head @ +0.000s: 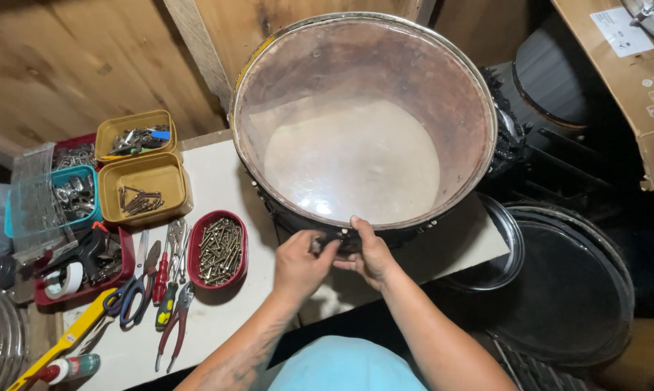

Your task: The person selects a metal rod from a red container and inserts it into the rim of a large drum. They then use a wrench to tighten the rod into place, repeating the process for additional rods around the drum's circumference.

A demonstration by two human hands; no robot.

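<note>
A large round drum [363, 123] with a clear skin and a metal hoop lies flat on a white table [214, 181]. Its black shell with small metal fittings faces me. My left hand [301, 262] and my right hand [372, 253] meet at the near side of the shell, fingers pinched on a small metal fitting there. What sits between the fingertips is mostly hidden.
Left of the drum stand a red oval dish of screws [219, 248], yellow trays of hardware [144, 187], a blue tub [76, 192], pliers, scissors and screwdrivers [164, 279], and a tape roll [64, 281]. Dark drum heads and hoops [558, 282] lie at the right. A cardboard box [631, 72] sits top right.
</note>
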